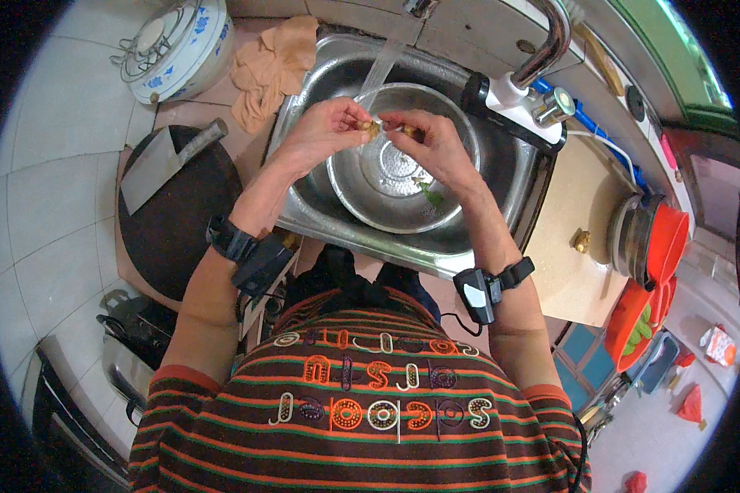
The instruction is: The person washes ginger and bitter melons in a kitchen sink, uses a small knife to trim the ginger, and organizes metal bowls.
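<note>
Over a metal basin (349,196) standing in the stainless steel sink (311,212), my left hand (330,129) pinches a small knobbly piece of ginger (370,128) in its fingertips. My right hand (430,140) is close beside it, fingers curled around another small brown piece, apparently ginger (411,131), partly hidden by the fingers. A stream of water (383,65) falls from the faucet (420,7) behind my left fingertips into the basin. Some green leaf scraps (430,195) lie low on the basin's near right side, below my right hand.
Left of the sink, a cleaver (154,172) lies on a round dark chopping board (185,246). A tan cloth (277,68) and an enamel basin (203,68) sit behind it. At right are a ginger piece (582,241), stacked bowls (632,237) and a red basket (620,333) with green vegetables.
</note>
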Available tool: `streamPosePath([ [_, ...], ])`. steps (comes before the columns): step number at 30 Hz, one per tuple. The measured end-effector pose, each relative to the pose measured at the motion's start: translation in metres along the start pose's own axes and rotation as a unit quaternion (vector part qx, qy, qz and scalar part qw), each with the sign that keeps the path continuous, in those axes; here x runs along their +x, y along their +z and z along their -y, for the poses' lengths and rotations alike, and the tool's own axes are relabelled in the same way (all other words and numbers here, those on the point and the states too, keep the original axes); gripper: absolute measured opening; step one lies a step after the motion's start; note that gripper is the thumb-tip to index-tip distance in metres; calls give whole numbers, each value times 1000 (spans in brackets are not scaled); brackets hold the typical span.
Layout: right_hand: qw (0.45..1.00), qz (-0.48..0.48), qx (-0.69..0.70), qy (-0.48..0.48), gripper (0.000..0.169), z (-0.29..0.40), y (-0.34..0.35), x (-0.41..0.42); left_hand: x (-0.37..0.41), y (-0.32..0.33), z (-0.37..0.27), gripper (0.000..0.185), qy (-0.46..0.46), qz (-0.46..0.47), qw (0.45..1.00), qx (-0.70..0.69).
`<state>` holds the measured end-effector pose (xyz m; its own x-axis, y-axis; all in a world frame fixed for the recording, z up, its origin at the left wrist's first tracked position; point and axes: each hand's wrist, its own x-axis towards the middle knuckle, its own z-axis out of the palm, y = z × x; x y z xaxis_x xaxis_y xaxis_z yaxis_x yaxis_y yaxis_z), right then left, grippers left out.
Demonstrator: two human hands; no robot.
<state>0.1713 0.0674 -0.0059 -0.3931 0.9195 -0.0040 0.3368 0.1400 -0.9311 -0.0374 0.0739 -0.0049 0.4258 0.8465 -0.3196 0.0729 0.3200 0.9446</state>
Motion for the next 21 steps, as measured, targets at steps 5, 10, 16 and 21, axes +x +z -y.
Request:
streamPosePath([
  [5,997,-4,-63,-45,19,8,0,8,2,3,-1,19,18,-17,998,60],
  [10,989,3,-109,-98,15,16,3,7,0,2,-5,17,33,-20,988,148],
  [16,984,-4,-131,-117,14,12,7,11,-1,1,-9,17,35,1,988,148],
  [21,1000,-19,11,0,12,4,9,17,-8,6,-16,16,96,-14,966,240],
])
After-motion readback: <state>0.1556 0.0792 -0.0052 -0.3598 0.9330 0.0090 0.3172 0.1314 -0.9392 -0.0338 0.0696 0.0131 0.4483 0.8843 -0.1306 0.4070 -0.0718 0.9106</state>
